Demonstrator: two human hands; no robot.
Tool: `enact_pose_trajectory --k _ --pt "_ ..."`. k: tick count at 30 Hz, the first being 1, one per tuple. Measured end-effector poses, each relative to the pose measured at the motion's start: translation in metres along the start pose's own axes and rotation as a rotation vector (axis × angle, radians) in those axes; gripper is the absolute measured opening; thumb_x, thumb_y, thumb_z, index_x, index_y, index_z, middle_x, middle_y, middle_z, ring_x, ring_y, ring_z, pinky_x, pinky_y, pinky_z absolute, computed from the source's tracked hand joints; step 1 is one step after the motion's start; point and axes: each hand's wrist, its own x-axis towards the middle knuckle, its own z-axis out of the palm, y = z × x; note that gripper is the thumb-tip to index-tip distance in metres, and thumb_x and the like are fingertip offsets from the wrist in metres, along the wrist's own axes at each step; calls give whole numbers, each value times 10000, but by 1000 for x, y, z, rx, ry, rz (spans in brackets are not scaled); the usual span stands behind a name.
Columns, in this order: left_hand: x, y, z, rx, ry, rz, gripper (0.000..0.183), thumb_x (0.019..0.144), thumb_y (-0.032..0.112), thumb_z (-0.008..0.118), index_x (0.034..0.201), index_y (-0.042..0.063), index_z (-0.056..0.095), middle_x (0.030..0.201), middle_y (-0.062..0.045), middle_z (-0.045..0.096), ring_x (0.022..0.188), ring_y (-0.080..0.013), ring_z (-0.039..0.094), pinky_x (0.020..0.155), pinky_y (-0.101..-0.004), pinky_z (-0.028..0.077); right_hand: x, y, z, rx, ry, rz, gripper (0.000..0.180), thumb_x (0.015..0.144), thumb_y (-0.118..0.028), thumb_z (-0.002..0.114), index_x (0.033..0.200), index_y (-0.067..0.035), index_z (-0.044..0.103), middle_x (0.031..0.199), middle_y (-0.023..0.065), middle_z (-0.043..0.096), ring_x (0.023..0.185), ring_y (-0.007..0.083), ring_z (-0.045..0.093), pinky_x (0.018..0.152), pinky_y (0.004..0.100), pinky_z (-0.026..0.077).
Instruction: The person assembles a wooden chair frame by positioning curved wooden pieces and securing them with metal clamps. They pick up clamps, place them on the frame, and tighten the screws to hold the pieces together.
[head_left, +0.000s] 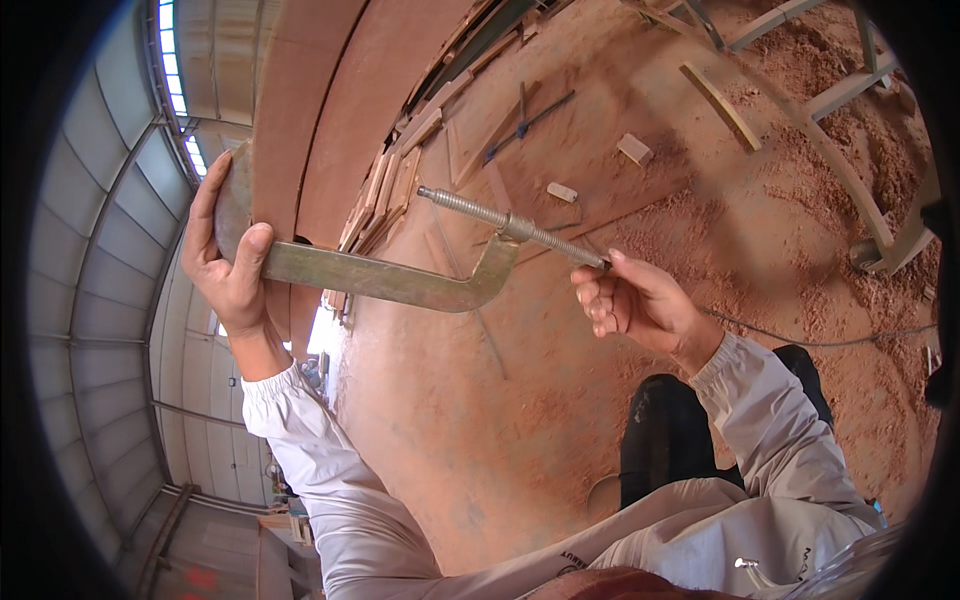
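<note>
My left hand (236, 270) grips a large metal C-clamp at the upper end of its greenish frame (367, 279), with the thumb on the near side. That end of the frame lies against the edge of a big reddish-brown wooden panel (300, 150) with a dark lengthwise seam. The clamp's threaded screw (469, 208) passes through the collar at the frame's other end. Its tip points up and left, apart from the panel in this view. At the screw's outer end, my right hand (637, 304) pinches it between thumb and fingers.
Along the panel's underside sit several wood strips (397, 180). On the dusty floor (465, 435) lie a bar clamp with blue parts (519, 131), a wood block (635, 150), a small pale block (562, 192) and a cable (817, 343). A frame stand (847, 94) rises among shavings at right.
</note>
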Motion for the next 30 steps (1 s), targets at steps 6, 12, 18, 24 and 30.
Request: enact_pose_trajectory --k 6,12,18,24,30 --pt "0 -1 -1 -5 -14 -1 741 785 312 837 1388 -50 604 1364 -178 649 1276 -277 615 1117 -384 449 2 8 0 -142 163 -249 197 978 -54 693 1172 -26 672 1048 72 701 862 130 670 727 292 604" --pt "1 2 3 -15 -1 -18 730 784 300 833 1383 -51 609 1360 -177 649 1270 -273 618 1108 -379 455 6 17 -3 -588 355 -607 266 942 11 713 1202 -15 664 1040 42 702 890 99 667 721 270 587" --pt "-1 3 -1 -47 1 -33 709 780 274 847 1372 -45 624 1346 -170 657 1239 -264 635 1091 -372 468 1 5 -1 -286 391 -234 352 1084 -267 530 1229 30 652 983 99 731 807 160 686 712 307 607" --pt "1 -3 0 -96 -8 15 703 769 253 873 1361 -40 633 1310 -155 680 1212 -241 647 1075 -356 477 1 -5 -9 -41 116 68 568 1099 -469 435 1173 51 651 951 145 747 689 184 673 649 331 601" --pt "-1 4 0 -158 -44 -20 654 775 191 854 1347 -43 640 1288 -142 691 1181 -219 657 1060 -333 483 -1 -5 0 -34 64 -72 257 1062 -267 585 1120 -29 659 950 101 731 696 142 663 621 311 580"
